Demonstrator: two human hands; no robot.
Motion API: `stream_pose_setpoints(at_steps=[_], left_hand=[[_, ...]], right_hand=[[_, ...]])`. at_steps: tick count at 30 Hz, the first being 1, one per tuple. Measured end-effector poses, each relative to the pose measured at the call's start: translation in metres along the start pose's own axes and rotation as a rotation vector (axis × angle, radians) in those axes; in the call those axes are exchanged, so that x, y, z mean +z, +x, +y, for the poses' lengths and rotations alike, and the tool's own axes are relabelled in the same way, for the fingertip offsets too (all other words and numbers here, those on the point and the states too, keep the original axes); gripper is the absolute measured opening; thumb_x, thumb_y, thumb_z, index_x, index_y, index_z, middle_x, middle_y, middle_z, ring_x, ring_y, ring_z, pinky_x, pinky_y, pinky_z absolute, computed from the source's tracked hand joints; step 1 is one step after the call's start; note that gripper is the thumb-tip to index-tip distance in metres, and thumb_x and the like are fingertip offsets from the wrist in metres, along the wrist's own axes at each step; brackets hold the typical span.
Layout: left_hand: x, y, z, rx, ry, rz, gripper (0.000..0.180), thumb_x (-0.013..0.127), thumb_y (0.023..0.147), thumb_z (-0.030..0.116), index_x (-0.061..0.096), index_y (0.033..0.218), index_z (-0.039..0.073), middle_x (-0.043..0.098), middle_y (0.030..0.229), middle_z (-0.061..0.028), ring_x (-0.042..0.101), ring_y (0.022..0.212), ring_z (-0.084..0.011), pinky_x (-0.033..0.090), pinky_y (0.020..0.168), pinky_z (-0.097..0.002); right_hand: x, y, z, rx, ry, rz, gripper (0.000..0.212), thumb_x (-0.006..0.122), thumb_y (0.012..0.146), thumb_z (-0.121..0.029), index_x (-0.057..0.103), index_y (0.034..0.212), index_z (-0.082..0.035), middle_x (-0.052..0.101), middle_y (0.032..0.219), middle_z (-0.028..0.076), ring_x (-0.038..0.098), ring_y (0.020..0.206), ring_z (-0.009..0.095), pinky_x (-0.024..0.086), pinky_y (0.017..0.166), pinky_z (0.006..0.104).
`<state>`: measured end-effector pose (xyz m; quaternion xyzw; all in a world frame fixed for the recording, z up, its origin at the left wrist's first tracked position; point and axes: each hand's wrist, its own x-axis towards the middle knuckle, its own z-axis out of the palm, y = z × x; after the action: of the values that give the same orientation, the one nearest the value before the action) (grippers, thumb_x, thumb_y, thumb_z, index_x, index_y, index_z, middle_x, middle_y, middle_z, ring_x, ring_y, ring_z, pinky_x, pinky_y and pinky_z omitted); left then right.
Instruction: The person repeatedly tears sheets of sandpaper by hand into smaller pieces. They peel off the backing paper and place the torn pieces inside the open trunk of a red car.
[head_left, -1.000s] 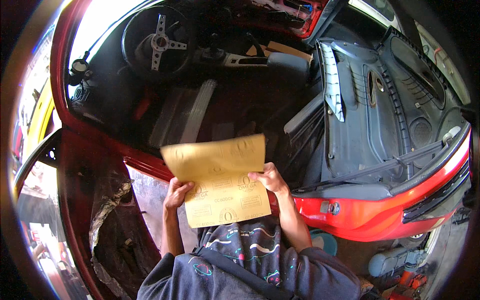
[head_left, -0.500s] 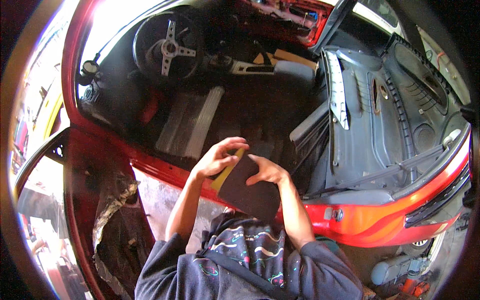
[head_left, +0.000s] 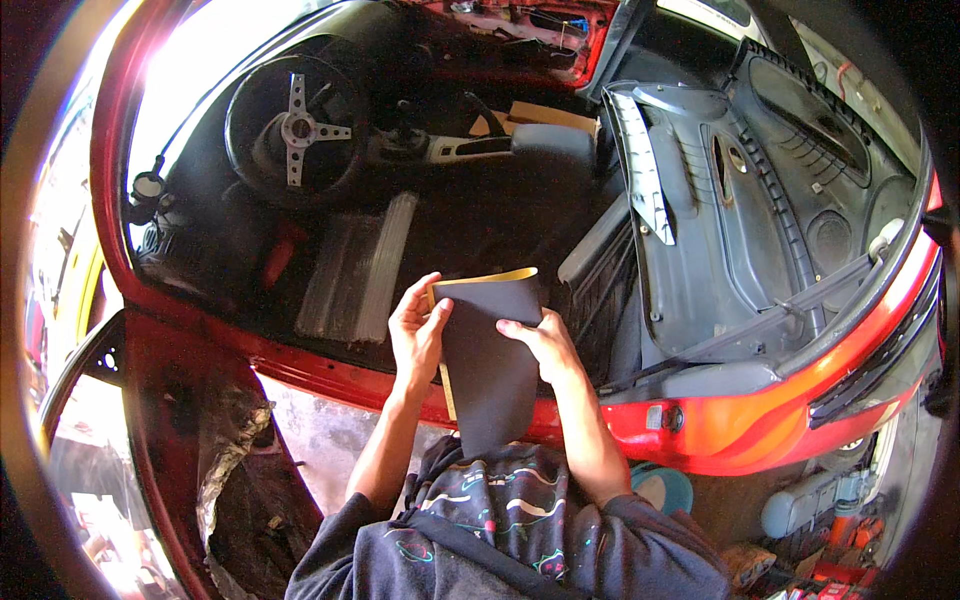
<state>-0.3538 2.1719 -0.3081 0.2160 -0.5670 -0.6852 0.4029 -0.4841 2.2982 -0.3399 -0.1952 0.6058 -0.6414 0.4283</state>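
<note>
Between my hands, in front of my chest, is a dark grey sheet with a yellow back point(head_left: 490, 345) that looks like sandpaper. It is bent over on itself, and yellow shows along its top and left edges. My left hand point(head_left: 417, 325) pinches its upper left edge, with the thumb on the dark face. My right hand point(head_left: 543, 340) grips the right side, its thumb lying on the dark face and its fingers hidden behind. The sheet's lower end hangs down to my dark printed shirt point(head_left: 490, 510).
Ahead is an open red car with a steering wheel point(head_left: 300, 130), a centre console point(head_left: 470, 148) and a ribbed pale mat point(head_left: 358, 265). Grey trim panels point(head_left: 720, 220) lie at right. The red door sill point(head_left: 340, 375) crosses before me. A teal bucket point(head_left: 665, 488) stands at lower right.
The sheet has turned more upright and its dark face now shows wider. My left hand has shifted to its upper left edge, and my right thumb presses flatter. The view has shifted slightly.
</note>
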Motion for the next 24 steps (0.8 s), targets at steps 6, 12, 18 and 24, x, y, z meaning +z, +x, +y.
stream_pose_setpoints(at_steps=[6,12,18,24], left_hand=[[0.005,-0.005,0.017,0.01,0.04,0.035,0.025,0.056,0.085,0.002,0.055,0.11,0.002,0.059,0.09,-0.0005,0.052,0.081,-0.0045,0.041,0.074,-0.018],[0.008,-0.006,0.025,0.06,0.087,0.049,0.021,0.053,0.087,0.003,0.056,0.108,0.001,0.056,0.086,0.0029,0.048,0.076,-0.0024,0.038,0.071,-0.0159],[0.01,-0.008,0.027,0.045,0.047,0.056,0.02,0.053,0.087,0.002,0.056,0.107,0.001,0.055,0.086,0.003,0.047,0.075,-0.0021,0.037,0.069,-0.0154],[0.01,-0.009,0.028,0.057,0.079,0.053,0.02,0.051,0.088,0.003,0.056,0.107,0.001,0.055,0.087,0.0033,0.044,0.074,-0.0018,0.035,0.068,-0.0151]], right_hand=[[0.005,-0.015,-0.014,-0.05,-0.074,0.002,0.039,0.074,0.069,-0.019,0.061,0.1,0.001,0.064,0.091,0.007,0.058,0.082,0.015,0.045,0.076,0.0286],[0.013,-0.021,-0.023,-0.14,-0.043,0.024,0.04,0.076,0.067,-0.019,0.061,0.098,0.001,0.064,0.089,0.007,0.058,0.08,0.015,0.045,0.075,0.0287],[0.014,-0.02,-0.02,-0.181,-0.057,0.04,0.037,0.077,0.066,-0.017,0.062,0.095,0.0,0.065,0.087,0.006,0.059,0.077,0.014,0.046,0.072,0.0279],[0.015,-0.02,-0.016,-0.177,-0.047,0.061,0.036,0.077,0.066,-0.015,0.063,0.094,0.001,0.066,0.088,0.008,0.06,0.078,0.015,0.047,0.072,0.0282]])
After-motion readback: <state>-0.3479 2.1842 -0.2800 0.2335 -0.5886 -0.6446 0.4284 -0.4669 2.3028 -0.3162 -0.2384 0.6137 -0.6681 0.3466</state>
